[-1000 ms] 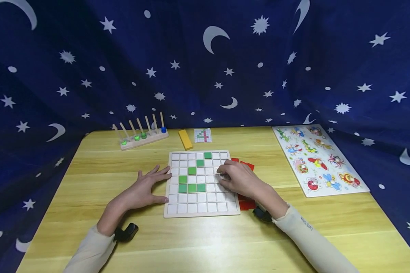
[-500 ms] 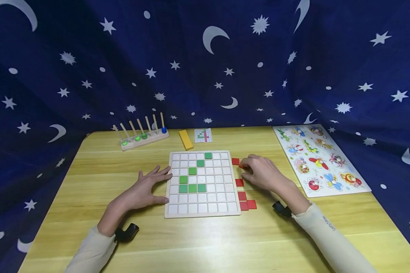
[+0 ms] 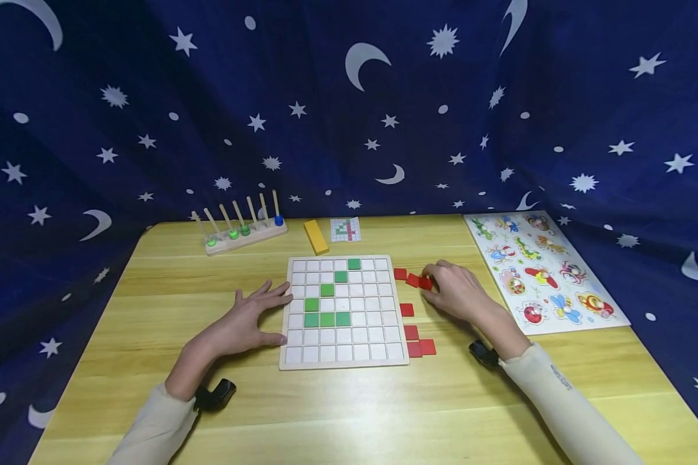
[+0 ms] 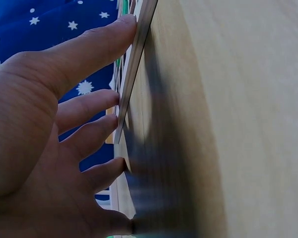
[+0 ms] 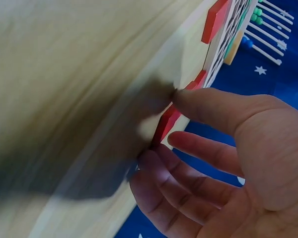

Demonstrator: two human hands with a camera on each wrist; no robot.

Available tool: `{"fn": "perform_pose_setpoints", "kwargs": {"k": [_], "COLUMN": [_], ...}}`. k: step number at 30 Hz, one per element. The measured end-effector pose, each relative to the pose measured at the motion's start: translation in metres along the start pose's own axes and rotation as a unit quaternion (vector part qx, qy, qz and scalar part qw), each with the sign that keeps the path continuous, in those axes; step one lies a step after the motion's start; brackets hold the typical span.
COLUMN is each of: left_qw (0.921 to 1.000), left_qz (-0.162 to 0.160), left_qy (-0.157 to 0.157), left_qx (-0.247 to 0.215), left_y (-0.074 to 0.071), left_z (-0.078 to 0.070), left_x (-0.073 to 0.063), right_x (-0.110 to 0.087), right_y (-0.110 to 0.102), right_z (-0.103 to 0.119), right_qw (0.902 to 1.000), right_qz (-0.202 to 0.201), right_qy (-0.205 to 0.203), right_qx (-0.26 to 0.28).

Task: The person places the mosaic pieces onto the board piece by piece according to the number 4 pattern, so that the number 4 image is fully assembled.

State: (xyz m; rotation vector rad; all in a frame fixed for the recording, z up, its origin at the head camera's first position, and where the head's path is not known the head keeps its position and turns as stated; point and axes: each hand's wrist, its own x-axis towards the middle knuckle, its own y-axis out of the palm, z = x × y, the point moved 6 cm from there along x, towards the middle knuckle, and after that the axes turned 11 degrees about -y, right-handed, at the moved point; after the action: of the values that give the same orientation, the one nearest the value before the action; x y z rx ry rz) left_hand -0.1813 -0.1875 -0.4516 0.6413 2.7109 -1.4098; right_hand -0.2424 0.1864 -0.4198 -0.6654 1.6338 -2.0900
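Red square tile (image 5: 166,123), thickness clear only from right wrist view, pinched by right hand (image 3: 456,290); left hand (image 3: 249,324), fingers wide, touching white-gridded wooden board (image 3: 344,354)

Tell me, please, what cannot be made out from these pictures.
Head view: lettering on the right sleeve, too small to read.
Head view: part of the pinched red tile, hidden by the right hand.
Left wrist view: face of the grid board, turned nearly edge-on and partly behind the left hand.
Head view: left sleeve, cut off by bottom edge.
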Motion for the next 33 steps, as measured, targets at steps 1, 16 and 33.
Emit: {"fn": "perform_pose_setpoints", "kwargs": {"k": [1, 16, 33], "left_qw": [1.0, 1.0, 1.0], "left_qz": [0.0, -0.004, 0.0], "left_qy": [0.0, 0.002, -0.003], "left_qx": [-0.001, -0.001, -0.002], "left_y": [0.0, -0.002, 0.0], "left_z": [0.0, 0.002, 0.003], "left_x": [0.0, 0.0, 0.0], "right_x": [0.001, 0.014, 0.054], "right_y": [0.0, -0.01, 0.007], "right_z": [-0.001, 0.013, 0.07], "right_qw": [1.0, 0.9993, 0.9956], "right_qz": [-0.002, -0.032, -0.014], "right_qy": [-0.001, -0.016, -0.086], "right_qx": [0.0, 0.007, 0.034]}}
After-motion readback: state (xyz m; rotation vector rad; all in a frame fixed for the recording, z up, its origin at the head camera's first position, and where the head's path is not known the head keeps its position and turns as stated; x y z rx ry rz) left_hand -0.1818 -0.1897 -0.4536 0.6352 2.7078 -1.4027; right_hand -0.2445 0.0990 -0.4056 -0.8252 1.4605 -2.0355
